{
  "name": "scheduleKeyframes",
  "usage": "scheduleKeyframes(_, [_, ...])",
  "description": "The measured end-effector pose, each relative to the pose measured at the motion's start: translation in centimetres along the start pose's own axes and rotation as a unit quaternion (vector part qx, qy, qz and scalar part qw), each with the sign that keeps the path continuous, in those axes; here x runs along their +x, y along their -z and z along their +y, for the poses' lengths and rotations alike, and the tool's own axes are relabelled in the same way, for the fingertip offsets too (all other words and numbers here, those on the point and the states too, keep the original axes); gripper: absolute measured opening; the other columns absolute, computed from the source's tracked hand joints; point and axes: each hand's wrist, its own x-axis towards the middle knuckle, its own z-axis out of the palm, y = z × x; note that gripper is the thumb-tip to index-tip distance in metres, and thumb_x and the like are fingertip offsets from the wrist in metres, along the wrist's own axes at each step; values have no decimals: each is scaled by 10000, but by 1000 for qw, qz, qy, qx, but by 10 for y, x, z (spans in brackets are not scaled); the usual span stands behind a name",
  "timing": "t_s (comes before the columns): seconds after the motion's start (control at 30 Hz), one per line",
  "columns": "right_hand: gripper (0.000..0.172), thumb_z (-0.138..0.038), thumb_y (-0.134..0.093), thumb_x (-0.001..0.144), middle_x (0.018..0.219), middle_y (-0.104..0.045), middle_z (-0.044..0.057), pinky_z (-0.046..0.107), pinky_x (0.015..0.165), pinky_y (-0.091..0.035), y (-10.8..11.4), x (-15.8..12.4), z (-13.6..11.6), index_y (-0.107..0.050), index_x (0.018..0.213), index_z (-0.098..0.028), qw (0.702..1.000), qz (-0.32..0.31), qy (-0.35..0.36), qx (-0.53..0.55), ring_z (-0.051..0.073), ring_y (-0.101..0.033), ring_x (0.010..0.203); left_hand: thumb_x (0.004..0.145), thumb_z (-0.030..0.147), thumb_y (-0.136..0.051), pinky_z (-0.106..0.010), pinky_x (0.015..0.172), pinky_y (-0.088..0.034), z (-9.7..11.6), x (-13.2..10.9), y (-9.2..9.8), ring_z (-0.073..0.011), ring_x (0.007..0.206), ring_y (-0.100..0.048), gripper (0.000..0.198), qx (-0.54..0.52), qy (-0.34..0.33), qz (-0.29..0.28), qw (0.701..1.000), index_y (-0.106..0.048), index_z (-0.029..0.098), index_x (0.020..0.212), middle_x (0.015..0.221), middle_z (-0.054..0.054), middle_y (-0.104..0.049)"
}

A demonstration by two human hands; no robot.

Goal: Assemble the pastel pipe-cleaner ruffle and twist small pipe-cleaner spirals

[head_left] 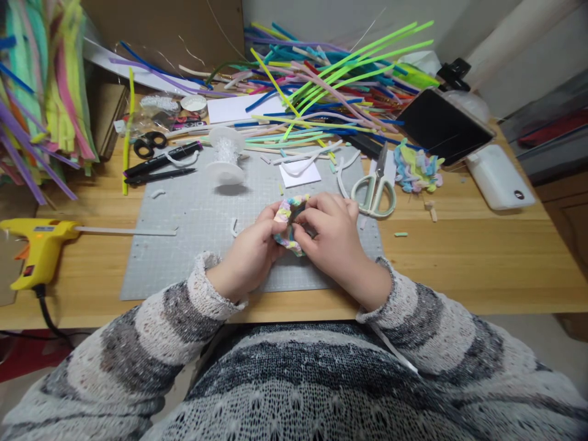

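Between my two hands, above the cutting mat [174,257], is a small ring of twisted pastel pipe cleaners [294,245] in pink, yellow and blue. My left hand [255,248] grips its left side, thumb on top. The fingers of my right hand [333,229] are bent and pinched at the ring's right side and opening; the fingertips partly hide it. A similar pastel pipe-cleaner piece [417,166] lies to the right, beyond the light-green-handled scissors [379,187].
A yellow glue gun [41,251] lies at the left. On the mat stands a spool of clear thread [226,156], near black pens [160,165]. Loose pipe cleaners [321,79] heap at the back. A tablet [443,125] and white power bank [500,177] are at the right.
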Motion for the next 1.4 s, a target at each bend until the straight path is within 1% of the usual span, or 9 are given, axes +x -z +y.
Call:
scheduleKeyframes(0.13, [98, -232, -616, 821, 916, -621, 25, 376, 814, -267, 0, 1, -1, -629, 729, -201, 1000, 0, -4, -7, 210, -544, 931, 742, 166, -487, -297, 775, -486, -1, 0, 0, -205, 1041, -551, 469, 3, -5, 1, 1000, -490, 183, 1211, 1199, -58, -587])
scheduleKeyframes(0.47, [99, -242, -609, 826, 910, -629, 20, 389, 839, -258, 1, 2, -1, -643, 739, -211, 1000, -9, -19, 9, 216, -553, 941, 747, 145, -485, -307, 795, -506, 0, 0, -1, -202, 1008, -572, 485, -1, -10, 4, 1000, -497, 169, 1231, 1143, -63, -612])
scheduleKeyframes(0.53, [80, -267, -603, 839, 936, -634, 25, 391, 855, -270, 4, 2, 1, -659, 810, -218, 999, -13, -10, 31, 220, -558, 960, 747, 148, -482, -326, 809, -522, 2, -1, 0, -205, 988, -586, 482, -11, -5, 15, 1000, -512, 166, 1228, 1121, -65, -624])
scheduleKeyframes(0.6, [124, -290, -583, 861, 980, -641, 37, 389, 870, -294, 9, 1, 3, -656, 929, -215, 998, -5, -4, 67, 218, -566, 982, 744, 151, -483, -347, 804, -541, 6, 0, 2, -213, 959, -606, 476, -20, -1, 26, 999, -530, 153, 1218, 1084, -73, -643])
scheduleKeyframes(0.7, [188, -304, -538, 892, 1008, -646, 49, 380, 879, -339, 16, 0, 6, -619, 1032, -207, 992, 36, -8, 123, 207, -580, 983, 750, 172, -484, -375, 787, -560, 10, 0, 4, -232, 934, -629, 470, -27, -2, 31, 999, -547, 127, 1213, 1039, -90, -667])
scheduleKeyframes(0.83, [173, -331, -526, 891, 1015, -619, 56, 394, 885, -365, 19, -1, 8, -624, 986, -225, 990, 66, -17, 120, 223, -568, 985, 753, 194, -484, -388, 785, -567, 12, 0, 5, -243, 945, -634, 477, -20, -5, 26, 999, -547, 121, 1221, 1050, -96, -674])
scheduleKeyframes(1.03, [116, -299, -604, 830, 1028, -590, 60, 400, 906, -358, 14, -2, 3, -643, 910, -225, 995, 44, -17, 89, 235, -531, 1015, 764, 190, -487, -341, 789, -545, 8, 0, 5, -228, 995, -602, 433, -1, -15, 11, 1000, -547, 162, 1192, 1162, -78, -631])
scheduleKeyframes(1.17, [141, -336, -644, 802, 1113, -575, 70, 434, 928, -332, 10, -3, 2, -672, 898, -237, 998, 31, -25, 48, 269, -495, 1081, 766, 170, -488, -300, 777, -512, 4, 0, 6, -217, 1033, -578, 416, 15, -33, -2, 999, -529, 187, 1180, 1215, -64, -603])
scheduleKeyframes(1.4, [57, -292, -682, 764, 1273, -538, 61, 531, 1048, -236, 6, 0, 0, -662, 790, -246, 998, 39, -33, 21, 321, -416, 1255, 751, 173, -503, -298, 763, -489, 0, -1, 4, -221, 1041, -566, 443, 31, -29, -7, 999, -498, 191, 1193, 1241, -70, -583])
